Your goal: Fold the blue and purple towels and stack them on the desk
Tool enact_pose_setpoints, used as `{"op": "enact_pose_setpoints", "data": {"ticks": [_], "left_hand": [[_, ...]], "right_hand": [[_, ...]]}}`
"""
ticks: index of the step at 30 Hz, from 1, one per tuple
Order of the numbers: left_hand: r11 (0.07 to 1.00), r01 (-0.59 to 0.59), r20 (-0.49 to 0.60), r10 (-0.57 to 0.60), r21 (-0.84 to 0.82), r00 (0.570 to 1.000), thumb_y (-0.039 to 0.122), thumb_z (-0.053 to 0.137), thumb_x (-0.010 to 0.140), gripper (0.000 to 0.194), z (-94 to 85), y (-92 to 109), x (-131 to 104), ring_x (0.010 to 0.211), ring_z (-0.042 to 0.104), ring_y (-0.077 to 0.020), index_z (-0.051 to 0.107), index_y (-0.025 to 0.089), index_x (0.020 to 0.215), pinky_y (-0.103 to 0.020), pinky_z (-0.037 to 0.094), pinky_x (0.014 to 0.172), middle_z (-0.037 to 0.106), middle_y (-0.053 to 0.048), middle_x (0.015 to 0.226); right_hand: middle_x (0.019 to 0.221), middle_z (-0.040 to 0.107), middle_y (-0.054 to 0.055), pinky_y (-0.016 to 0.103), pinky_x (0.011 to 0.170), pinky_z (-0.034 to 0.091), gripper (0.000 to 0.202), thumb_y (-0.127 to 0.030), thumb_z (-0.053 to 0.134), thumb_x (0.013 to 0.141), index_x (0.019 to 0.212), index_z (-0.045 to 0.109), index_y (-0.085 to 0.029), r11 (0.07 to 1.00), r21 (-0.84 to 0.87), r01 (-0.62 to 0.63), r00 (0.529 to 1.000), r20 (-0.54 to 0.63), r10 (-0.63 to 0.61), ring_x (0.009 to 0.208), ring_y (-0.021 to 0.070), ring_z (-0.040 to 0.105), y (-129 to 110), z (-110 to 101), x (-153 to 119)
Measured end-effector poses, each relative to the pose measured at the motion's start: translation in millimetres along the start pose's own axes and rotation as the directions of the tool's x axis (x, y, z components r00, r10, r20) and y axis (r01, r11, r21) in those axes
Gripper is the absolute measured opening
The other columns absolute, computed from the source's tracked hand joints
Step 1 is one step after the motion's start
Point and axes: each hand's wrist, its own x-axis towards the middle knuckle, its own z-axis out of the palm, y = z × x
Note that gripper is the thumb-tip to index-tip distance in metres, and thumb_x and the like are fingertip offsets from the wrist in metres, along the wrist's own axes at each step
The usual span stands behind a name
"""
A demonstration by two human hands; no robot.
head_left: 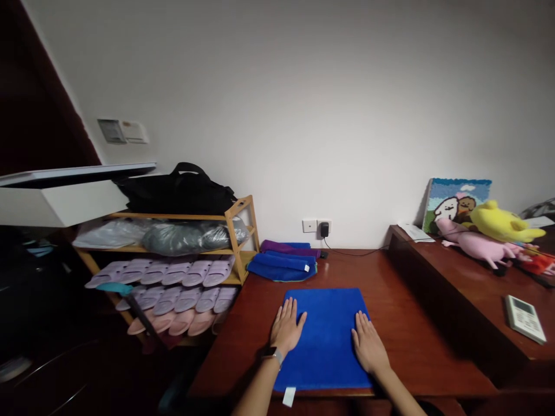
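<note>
A blue towel (327, 341) lies flat on the brown wooden table (243, 323), with a white tag (289, 396) sticking out at its near edge. My left hand (288, 328), with a watch on the wrist, rests palm down on the towel's left side, fingers stretched out. On the right side of the cloth, my right hand (368, 344) lies flat too, fingers extended. Behind the towel, folded blue cloths (281, 267) and a purple cloth (290, 249) are piled near the wall.
To the left stands a wooden rack (236, 242) with several slippers (191, 271), bagged items and a black bag (182, 190). A black plug (324, 230) trails a cable along the wall. On the raised right surface are plush toys (481, 245) and a white remote (525, 319).
</note>
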Motion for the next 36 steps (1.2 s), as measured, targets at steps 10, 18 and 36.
{"op": "enact_pose_setpoints", "data": {"ticks": [10,18,36], "left_hand": [[0.912,-0.38,-0.113,0.366,-0.152,0.924,0.053,0.013,0.106,0.067,14.5,143.1,-25.1,0.155,0.022,-0.0208,0.027,0.017,0.16,-0.043,0.023,0.127,0.028,-0.006,0.166],[0.97,-0.212,0.004,0.214,-0.117,0.977,0.062,0.015,0.103,0.075,14.7,100.5,-48.2,0.155,0.023,-0.0244,0.029,0.015,0.16,-0.047,0.022,0.128,0.027,-0.008,0.166],[0.996,0.089,-0.049,-0.089,0.004,0.995,0.064,0.017,0.101,0.081,-1.1,-10.2,-62.4,0.153,0.023,-0.0283,0.032,0.009,0.158,-0.048,0.025,0.126,0.024,-0.011,0.165]], "right_hand": [[0.166,0.019,0.013,0.043,0.128,0.015,0.069,-0.043,0.02,0.102,0.158,0.028,-0.003,0.999,-0.001,0.045,0.999,0.006,-0.045,0.155,0.0244,0.015,1.3,0.9,1.7],[0.166,0.017,0.013,0.04,0.128,0.014,0.072,-0.046,0.016,0.103,0.158,0.024,-0.002,1.0,-0.024,-0.001,1.0,0.026,0.001,0.155,0.0224,0.014,-4.2,-7.3,0.7],[0.164,0.025,0.015,0.046,0.128,0.018,0.072,-0.046,0.022,0.102,0.156,0.034,0.0,1.0,-0.005,0.004,0.999,-0.053,-0.004,0.153,0.0278,0.022,-12.2,-6.2,-11.3]]}}
